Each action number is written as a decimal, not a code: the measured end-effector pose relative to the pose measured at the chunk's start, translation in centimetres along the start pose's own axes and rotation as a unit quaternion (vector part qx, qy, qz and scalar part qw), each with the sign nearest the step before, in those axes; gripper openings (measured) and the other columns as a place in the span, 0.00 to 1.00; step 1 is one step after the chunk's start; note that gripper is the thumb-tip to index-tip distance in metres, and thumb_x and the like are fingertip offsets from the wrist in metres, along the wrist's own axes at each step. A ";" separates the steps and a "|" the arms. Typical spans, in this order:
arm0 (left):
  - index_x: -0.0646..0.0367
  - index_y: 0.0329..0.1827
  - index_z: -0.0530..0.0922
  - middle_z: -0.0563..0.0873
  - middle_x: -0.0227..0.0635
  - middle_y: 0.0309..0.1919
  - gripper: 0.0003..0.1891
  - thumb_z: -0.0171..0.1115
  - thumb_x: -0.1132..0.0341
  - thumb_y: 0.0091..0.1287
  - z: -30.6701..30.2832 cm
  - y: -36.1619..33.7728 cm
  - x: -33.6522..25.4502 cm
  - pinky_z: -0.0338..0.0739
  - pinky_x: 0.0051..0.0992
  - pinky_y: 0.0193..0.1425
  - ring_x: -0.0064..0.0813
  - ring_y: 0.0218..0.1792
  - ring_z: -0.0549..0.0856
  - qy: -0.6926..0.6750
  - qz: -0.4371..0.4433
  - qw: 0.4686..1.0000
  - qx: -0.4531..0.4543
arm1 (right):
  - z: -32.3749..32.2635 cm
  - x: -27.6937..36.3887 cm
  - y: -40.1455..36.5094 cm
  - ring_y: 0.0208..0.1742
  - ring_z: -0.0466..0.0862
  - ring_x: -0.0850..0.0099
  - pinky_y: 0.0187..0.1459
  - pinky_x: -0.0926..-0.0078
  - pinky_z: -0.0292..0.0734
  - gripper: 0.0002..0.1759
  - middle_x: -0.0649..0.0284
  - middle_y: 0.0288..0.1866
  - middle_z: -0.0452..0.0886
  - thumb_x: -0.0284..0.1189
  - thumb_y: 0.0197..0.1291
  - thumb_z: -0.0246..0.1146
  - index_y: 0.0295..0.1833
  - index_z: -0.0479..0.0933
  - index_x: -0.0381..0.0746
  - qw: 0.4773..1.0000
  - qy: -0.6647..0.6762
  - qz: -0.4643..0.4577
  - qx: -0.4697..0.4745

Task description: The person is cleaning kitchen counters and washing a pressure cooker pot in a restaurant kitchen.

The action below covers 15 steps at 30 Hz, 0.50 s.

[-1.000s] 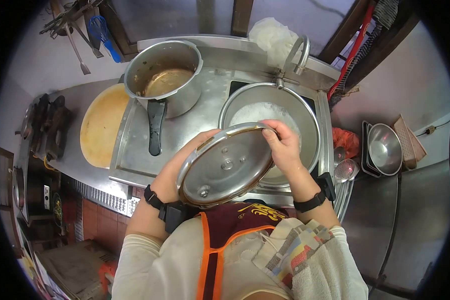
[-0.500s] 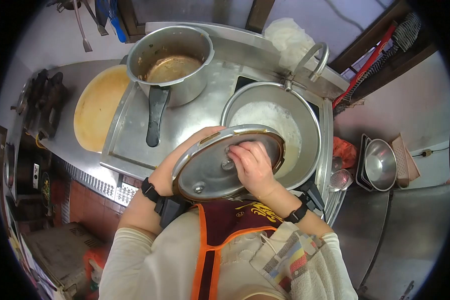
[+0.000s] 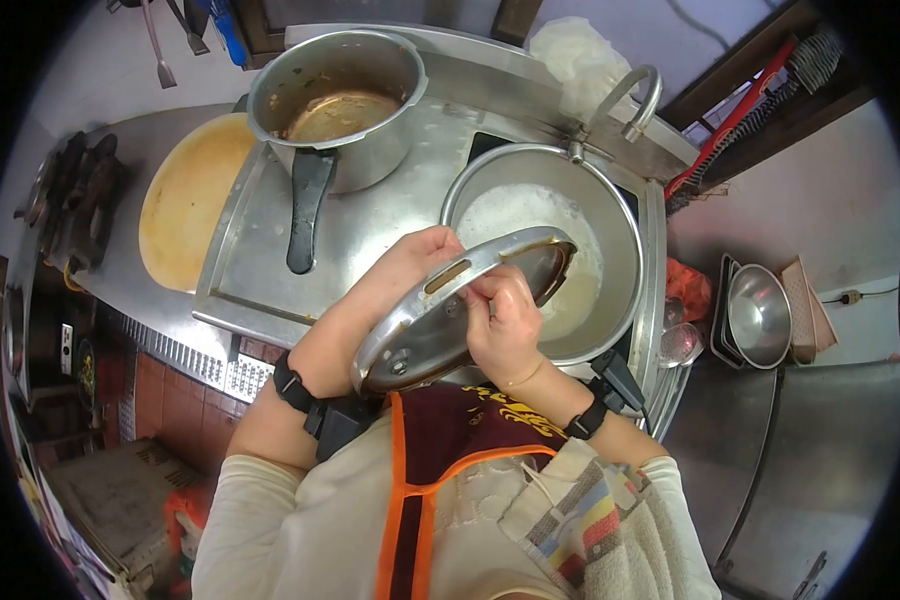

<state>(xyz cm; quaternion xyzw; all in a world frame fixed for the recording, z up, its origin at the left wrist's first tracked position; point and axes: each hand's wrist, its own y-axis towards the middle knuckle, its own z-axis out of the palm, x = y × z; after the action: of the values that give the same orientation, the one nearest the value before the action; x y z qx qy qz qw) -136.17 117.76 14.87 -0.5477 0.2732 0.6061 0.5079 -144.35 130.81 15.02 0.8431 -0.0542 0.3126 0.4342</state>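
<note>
A pressure cooker lid [image 3: 395,345] is tilted up in front of me, its inner side facing my body and its rim stained brown. My left hand [image 3: 420,255] is behind the lid at its outer face, closed on it; most of its fingers are hidden. On the inner side, my right hand [image 3: 505,325] has its fingers pinched together near the lid's middle. Whatever lies between those fingertips is too small to make out. Just beyond the lid, the round metal sink basin [image 3: 620,270] contains cloudy, foamy water.
A pressure cooker pot [image 3: 380,155] with a black handle and brown residue stands on the steel drainboard [image 3: 255,255]. Left of it lies a round, pale board [image 3: 195,205]. A curved tap [image 3: 650,105] rises behind the basin. Metal bowls [image 3: 760,315] lean at the right.
The lid has been tipped more steeply and turned, its far edge rising. My left hand now shows more above the rim. My right hand stays at the lid's inner side.
</note>
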 end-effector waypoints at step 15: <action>0.60 0.33 0.72 0.78 0.27 0.29 0.05 0.48 0.71 0.66 1.7 -1.8 -0.7 0.72 0.17 0.36 0.14 0.31 0.75 -0.051 0.026 0.998 -0.026 | 0.3 2.6 -1.4 0.28 0.79 0.63 0.30 0.72 0.73 0.07 0.54 0.29 0.78 0.17 0.50 0.62 0.34 0.70 0.33 0.970 0.094 0.217 -0.059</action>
<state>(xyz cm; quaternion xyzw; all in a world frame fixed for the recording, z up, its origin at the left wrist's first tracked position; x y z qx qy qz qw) -135.23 119.68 16.42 -0.5219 0.2451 0.6534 0.4905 -141.57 131.92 15.38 0.7508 -0.2129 0.4739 0.4080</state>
